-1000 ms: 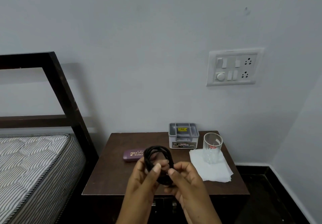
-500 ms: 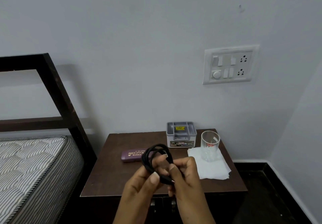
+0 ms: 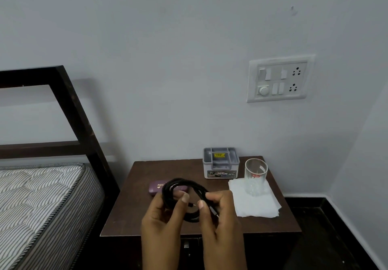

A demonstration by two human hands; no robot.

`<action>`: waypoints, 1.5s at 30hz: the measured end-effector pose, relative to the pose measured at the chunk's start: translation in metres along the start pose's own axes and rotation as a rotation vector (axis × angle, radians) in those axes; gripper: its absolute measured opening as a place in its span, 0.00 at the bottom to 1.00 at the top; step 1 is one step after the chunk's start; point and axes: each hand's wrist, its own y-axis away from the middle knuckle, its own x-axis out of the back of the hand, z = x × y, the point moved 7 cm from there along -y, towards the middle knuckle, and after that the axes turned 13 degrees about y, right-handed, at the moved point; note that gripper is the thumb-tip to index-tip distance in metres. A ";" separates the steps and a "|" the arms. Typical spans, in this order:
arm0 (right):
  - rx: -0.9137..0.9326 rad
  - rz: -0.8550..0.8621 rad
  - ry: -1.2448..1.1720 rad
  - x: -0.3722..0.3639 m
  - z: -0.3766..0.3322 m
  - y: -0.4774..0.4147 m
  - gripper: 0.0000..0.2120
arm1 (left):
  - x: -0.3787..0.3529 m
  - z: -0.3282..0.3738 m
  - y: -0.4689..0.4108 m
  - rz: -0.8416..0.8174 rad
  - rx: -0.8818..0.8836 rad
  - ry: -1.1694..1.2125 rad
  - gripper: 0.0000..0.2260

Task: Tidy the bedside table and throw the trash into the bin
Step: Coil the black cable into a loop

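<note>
**Cable coil tightened, plug end now tucked in**

Since a moment ago you've drawn the coiled black cable [image 3: 182,198] closer together, and your right hand [image 3: 218,217] has brought the plug end in against the loops. Your left hand [image 3: 165,215] is curled around the coil's left side, thumb pressed on top; the right pinches the loose end between thumb and fingertips. You hold the coil in the air, over the front of the dark wooden worktop [image 3: 134,213] and in front of the purple spectacle case [image 3: 156,188]. It's light and limp (it will likely spring open if released), so grip across all loops at once. Keep clear of the clear drinking glass [image 3: 256,175] on the white paper napkin [image 3: 258,206].
</note>
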 end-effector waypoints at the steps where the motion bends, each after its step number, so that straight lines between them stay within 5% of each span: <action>1: -0.004 0.001 0.008 0.000 -0.001 0.000 0.07 | 0.000 0.001 -0.001 -0.015 -0.019 -0.028 0.08; 5: -0.215 -0.037 -0.187 0.001 0.011 -0.003 0.10 | -0.001 0.000 -0.003 -0.181 -0.032 -0.016 0.06; 8: -0.347 -0.111 -0.344 0.001 0.017 -0.007 0.05 | -0.001 -0.014 0.001 -0.355 0.104 0.087 0.24; 11: -0.410 -0.147 -0.408 -0.002 0.024 -0.006 0.03 | -0.003 -0.018 0.003 -0.459 0.200 0.178 0.26; 18: -0.388 -0.036 -0.422 0.001 0.022 -0.008 0.05 | 0.001 -0.018 0.003 -0.368 0.236 0.024 0.11; 27: -0.333 0.201 -0.255 0.007 0.029 0.003 0.13 | 0.010 -0.035 0.041 -0.249 0.415 -0.148 0.16; 32: -0.259 0.201 -0.168 0.005 0.023 0.004 0.12 | 0.007 -0.035 0.052 -0.127 0.515 0.008 0.15; 35: -0.228 0.123 -0.163 0.000 0.022 0.003 0.05 | 0.009 -0.030 0.045 -0.158 0.541 0.132 0.24; 38: -0.295 0.003 -0.253 -0.005 0.027 0.001 0.08 | 0.012 -0.022 0.035 -0.127 0.505 0.191 0.09; 42: -0.465 -0.241 -0.594 -0.010 0.025 -0.003 0.05 | 0.019 -0.018 0.022 -0.100 0.423 0.121 0.11; 45: -0.516 -0.406 -0.860 -0.013 0.026 -0.002 0.17 | 0.024 -0.014 0.016 -0.052 0.373 0.124 0.12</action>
